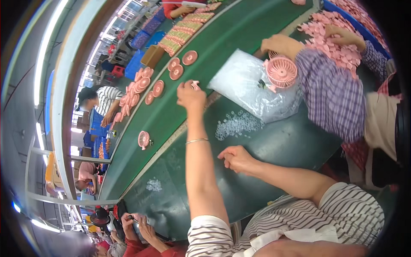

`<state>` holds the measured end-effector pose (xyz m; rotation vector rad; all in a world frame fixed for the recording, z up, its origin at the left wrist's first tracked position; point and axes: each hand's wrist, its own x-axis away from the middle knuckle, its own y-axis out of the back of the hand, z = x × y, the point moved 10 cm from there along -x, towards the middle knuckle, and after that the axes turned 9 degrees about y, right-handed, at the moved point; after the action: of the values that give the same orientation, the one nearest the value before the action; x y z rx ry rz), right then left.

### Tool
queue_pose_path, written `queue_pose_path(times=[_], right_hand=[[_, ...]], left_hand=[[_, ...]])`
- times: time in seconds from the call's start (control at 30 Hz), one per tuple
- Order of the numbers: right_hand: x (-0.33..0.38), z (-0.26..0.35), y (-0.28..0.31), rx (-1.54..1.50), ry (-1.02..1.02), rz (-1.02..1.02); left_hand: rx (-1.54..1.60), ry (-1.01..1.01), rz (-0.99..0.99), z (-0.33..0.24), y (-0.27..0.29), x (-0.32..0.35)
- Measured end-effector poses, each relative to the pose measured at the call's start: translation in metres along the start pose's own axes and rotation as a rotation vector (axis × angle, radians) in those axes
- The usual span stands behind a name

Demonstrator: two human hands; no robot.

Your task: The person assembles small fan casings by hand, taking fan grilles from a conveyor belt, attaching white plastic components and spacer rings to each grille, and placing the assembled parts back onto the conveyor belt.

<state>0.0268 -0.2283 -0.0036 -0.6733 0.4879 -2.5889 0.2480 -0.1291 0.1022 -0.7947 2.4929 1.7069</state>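
Green counter point(265, 150) and a long green conveyor belt point(239, 38) are filling a busy workshop. Nearest us, our right hand point(236, 159) is resting on the counter, fingers loosely clenched around nothing we can see. At twelve o'clock from it, small clear rings point(237, 124) are lying heaped within easy reach. Our left hand point(191, 95) is stretching toward the belt edge, fingers grasping a small pink part point(195, 85). Farther off, at two o'clock, a co-worker's sleeve point(332, 92) is hovering by a pink fan point(281, 71) on a clear bag point(248, 83).
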Motion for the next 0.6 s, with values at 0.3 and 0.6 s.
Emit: queue_pose_path(times=[0.3, 0.6], right_hand=[[-0.012, 0.051, 0.037, 0.412, 0.68, -0.291], [0.006, 0.075, 0.044, 1.086, 0.772, -0.542]], left_hand=[[-0.187, -0.398, -0.32, 0.041, 0.052, 0.055], [0.159, 0.029, 0.129, 0.084, 0.097, 0.202]])
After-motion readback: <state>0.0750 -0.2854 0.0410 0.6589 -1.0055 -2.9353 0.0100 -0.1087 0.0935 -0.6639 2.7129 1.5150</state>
